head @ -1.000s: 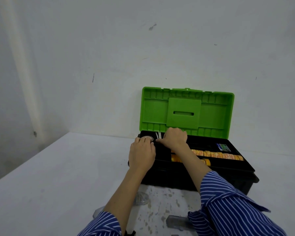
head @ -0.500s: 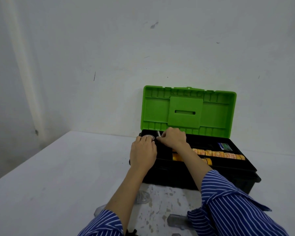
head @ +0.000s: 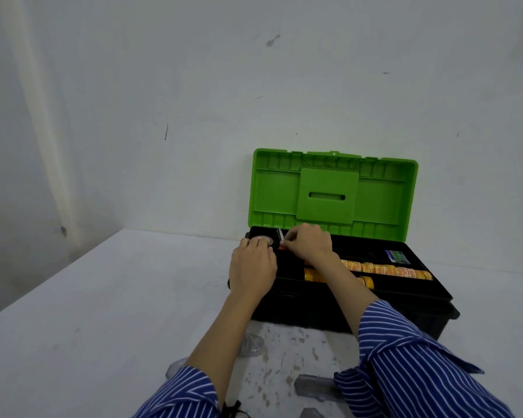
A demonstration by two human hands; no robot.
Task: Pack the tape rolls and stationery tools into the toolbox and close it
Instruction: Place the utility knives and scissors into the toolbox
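A black toolbox (head: 411, 309) with its green lid (head: 334, 194) raised stands on the white table. My left hand (head: 252, 268) rests over the box's left end, fingertips on a clear tape roll (head: 262, 238) in the tray. My right hand (head: 310, 244) pinches a thin white and orange tool (head: 281, 236) just right of that roll. Yellow-orange tape rolls (head: 387, 271) lie in a row in the tray, with a small blue-green pack (head: 396, 257) at the right end.
On the table in front of the box lie clear plastic pieces (head: 252, 345) and a grey clear case (head: 314, 387) between my striped sleeves. A white wall stands close behind the lid. Bare table (head: 88, 312) spreads to the left.
Both hands stay at the box's left end. My right hand has lowered the thin tool a little toward the tray beside the clear tape roll.
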